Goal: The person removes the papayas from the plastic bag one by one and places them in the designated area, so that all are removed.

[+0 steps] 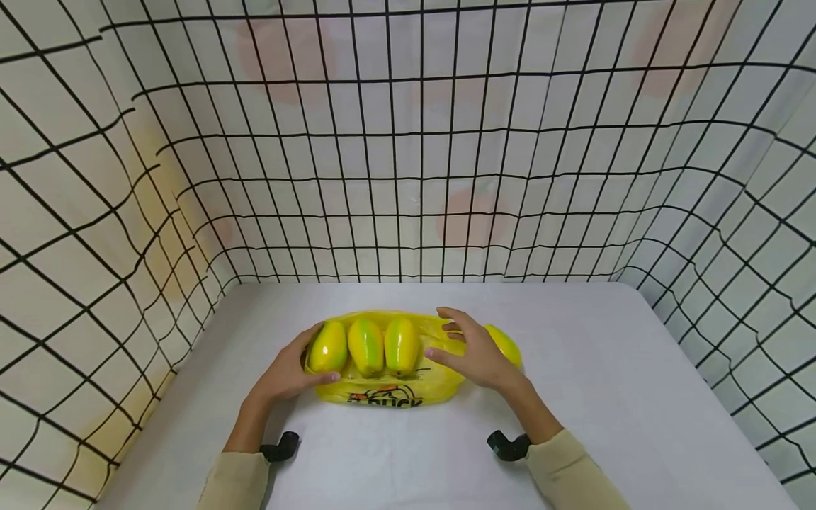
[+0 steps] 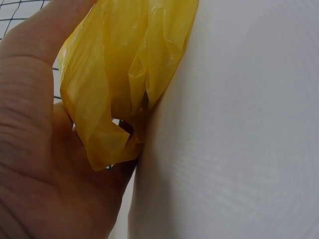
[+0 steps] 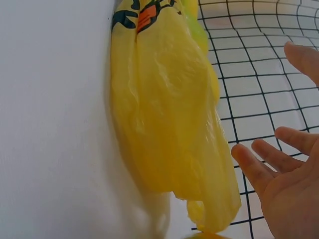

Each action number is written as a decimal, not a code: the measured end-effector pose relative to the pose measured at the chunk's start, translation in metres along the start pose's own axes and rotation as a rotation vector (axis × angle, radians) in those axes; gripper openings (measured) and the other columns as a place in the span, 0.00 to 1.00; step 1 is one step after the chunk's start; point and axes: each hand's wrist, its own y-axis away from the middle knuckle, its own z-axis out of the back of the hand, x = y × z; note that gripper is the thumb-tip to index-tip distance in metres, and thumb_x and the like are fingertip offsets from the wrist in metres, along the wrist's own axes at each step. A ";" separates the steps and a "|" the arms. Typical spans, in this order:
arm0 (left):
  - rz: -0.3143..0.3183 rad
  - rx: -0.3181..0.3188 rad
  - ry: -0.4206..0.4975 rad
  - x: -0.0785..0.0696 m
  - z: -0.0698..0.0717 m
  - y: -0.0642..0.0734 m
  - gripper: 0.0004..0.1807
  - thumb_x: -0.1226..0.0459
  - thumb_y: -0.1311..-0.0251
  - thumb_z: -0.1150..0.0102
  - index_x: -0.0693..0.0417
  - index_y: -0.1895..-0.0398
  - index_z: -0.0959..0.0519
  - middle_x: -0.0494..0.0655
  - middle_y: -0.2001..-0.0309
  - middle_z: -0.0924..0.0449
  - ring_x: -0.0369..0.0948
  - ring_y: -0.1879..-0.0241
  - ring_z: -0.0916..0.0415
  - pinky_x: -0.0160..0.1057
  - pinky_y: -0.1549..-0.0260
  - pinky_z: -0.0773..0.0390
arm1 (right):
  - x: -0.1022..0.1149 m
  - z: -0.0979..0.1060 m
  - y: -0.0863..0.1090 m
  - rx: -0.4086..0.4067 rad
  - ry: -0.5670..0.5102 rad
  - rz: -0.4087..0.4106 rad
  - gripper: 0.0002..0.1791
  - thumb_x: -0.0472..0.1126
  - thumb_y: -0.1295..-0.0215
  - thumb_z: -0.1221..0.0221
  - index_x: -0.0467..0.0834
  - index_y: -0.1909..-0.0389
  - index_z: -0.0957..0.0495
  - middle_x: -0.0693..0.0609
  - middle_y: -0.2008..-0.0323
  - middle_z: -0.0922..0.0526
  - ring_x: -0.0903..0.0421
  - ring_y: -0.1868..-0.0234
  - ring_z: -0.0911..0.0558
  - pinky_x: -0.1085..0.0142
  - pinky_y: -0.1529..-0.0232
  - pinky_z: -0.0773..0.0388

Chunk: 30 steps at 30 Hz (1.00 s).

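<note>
A yellow plastic bag (image 1: 395, 386) with black print lies flat across the table, and three glossy yellow-green mangoes sit in a row on it. My left hand (image 1: 290, 372) curls round the leftmost mango (image 1: 329, 346), thumb in front and fingers behind. In the left wrist view, the crumpled end of the bag (image 2: 119, 64) lies against that palm. The middle mango (image 1: 366, 346) and the right mango (image 1: 401, 346) stand beside it. Over the right part of the bag my right hand (image 1: 478, 354) is spread, holding nothing. Behind it lies another mango (image 1: 506, 346), partly hidden.
A white-covered table (image 1: 605, 397) extends around the bag. Black wire mesh (image 1: 421, 156) rises at the back and both sides, with pale cloth behind it. Dark wrist devices (image 1: 508, 446) sit at both sleeve cuffs.
</note>
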 end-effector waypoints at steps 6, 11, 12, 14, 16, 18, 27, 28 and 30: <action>-0.001 -0.003 -0.007 0.000 0.001 -0.001 0.64 0.38 0.55 0.23 0.46 0.17 0.47 0.54 0.22 0.38 0.57 0.28 0.34 0.68 0.30 0.36 | 0.003 -0.008 -0.004 0.011 -0.013 -0.013 0.47 0.64 0.39 0.31 0.57 0.22 0.40 0.49 0.25 0.33 0.45 0.29 0.27 0.45 0.29 0.28; -0.001 -0.001 -0.010 0.001 0.001 -0.001 0.64 0.38 0.55 0.23 0.46 0.17 0.47 0.55 0.22 0.38 0.57 0.29 0.33 0.67 0.30 0.35 | 0.006 -0.017 -0.008 0.023 -0.034 -0.042 0.47 0.62 0.38 0.30 0.56 0.22 0.39 0.50 0.25 0.33 0.46 0.30 0.25 0.45 0.31 0.25; -0.002 -0.001 -0.010 0.001 0.000 -0.001 0.64 0.38 0.55 0.23 0.46 0.17 0.47 0.55 0.22 0.38 0.57 0.29 0.33 0.67 0.30 0.35 | 0.006 -0.019 -0.009 0.023 -0.032 -0.045 0.47 0.61 0.38 0.31 0.54 0.22 0.39 0.50 0.25 0.33 0.46 0.31 0.25 0.45 0.32 0.25; -0.005 -0.001 -0.008 0.002 0.000 -0.001 0.64 0.38 0.55 0.23 0.46 0.17 0.47 0.54 0.22 0.37 0.57 0.29 0.33 0.67 0.30 0.35 | 0.006 -0.023 -0.011 0.024 -0.025 -0.052 0.47 0.61 0.37 0.31 0.53 0.22 0.40 0.50 0.25 0.32 0.46 0.31 0.24 0.46 0.33 0.24; -0.007 -0.002 -0.007 0.002 0.000 -0.001 0.64 0.39 0.55 0.23 0.47 0.17 0.47 0.55 0.22 0.38 0.57 0.28 0.33 0.67 0.30 0.35 | 0.007 -0.026 -0.013 0.023 -0.016 -0.060 0.47 0.61 0.37 0.32 0.52 0.21 0.40 0.49 0.25 0.32 0.46 0.32 0.23 0.47 0.33 0.23; -0.009 -0.002 -0.010 0.002 0.000 -0.001 0.64 0.39 0.55 0.23 0.47 0.17 0.47 0.55 0.22 0.38 0.57 0.28 0.34 0.68 0.30 0.36 | 0.009 -0.030 -0.014 0.017 -0.009 -0.060 0.46 0.60 0.35 0.32 0.50 0.22 0.40 0.47 0.26 0.32 0.45 0.33 0.23 0.46 0.35 0.22; -0.010 -0.003 -0.003 0.004 0.000 -0.001 0.64 0.38 0.55 0.23 0.45 0.17 0.47 0.54 0.23 0.37 0.56 0.28 0.33 0.68 0.30 0.36 | 0.011 -0.043 -0.021 0.013 0.042 -0.104 0.45 0.59 0.35 0.32 0.51 0.22 0.39 0.48 0.26 0.31 0.45 0.33 0.23 0.48 0.37 0.20; -0.013 -0.004 -0.005 0.004 0.000 -0.001 0.64 0.38 0.55 0.24 0.45 0.17 0.47 0.53 0.23 0.37 0.56 0.28 0.33 0.67 0.30 0.35 | 0.012 -0.044 -0.022 0.012 0.047 -0.106 0.46 0.60 0.36 0.32 0.51 0.22 0.39 0.48 0.26 0.31 0.45 0.34 0.23 0.48 0.37 0.20; -0.016 -0.005 -0.003 0.005 0.000 -0.001 0.63 0.38 0.55 0.23 0.45 0.17 0.47 0.53 0.23 0.37 0.56 0.28 0.33 0.67 0.30 0.35 | 0.012 -0.047 -0.023 0.014 0.051 -0.110 0.47 0.61 0.37 0.32 0.50 0.22 0.40 0.47 0.26 0.31 0.44 0.34 0.22 0.48 0.38 0.19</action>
